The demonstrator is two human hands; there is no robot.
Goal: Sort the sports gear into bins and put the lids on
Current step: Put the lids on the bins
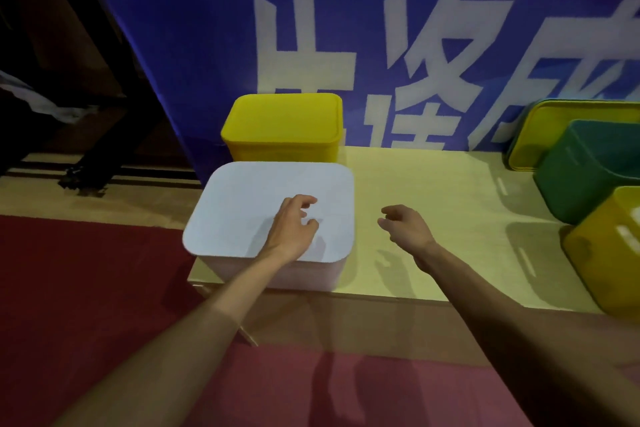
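— So, where are the bins?

— The white bin sits at the front left corner of the wooden surface with its white lid on. The lidded yellow bin stands just behind it, against the blue banner. A green bin and a second yellow bin crowd the right end, partly cut off by the frame. A yellow-green lid leans on the banner behind them. I see no sports gear anywhere.

— And the hands?

— The left hand hangs over the white lid, fingers loosely curled, pinching nothing. Whether it touches the lid I cannot tell. The right hand hovers over bare surface beside the white bin, fingers also loosely curled and empty.

— What could go wrong?

— The white bin's near wall is close to the front edge of the surface, and its left side is near the corner. I'd guess a hard downward press toward the body, or a sideways nudge, could push it off onto the red carpet. An uneven press could also leave one corner of the lid unseated.

— Room to work?

— Plenty between the white bin and the right-hand bins. Behind, the banner blocks any reach past the lidded yellow bin, and the right cluster leaves little slack.
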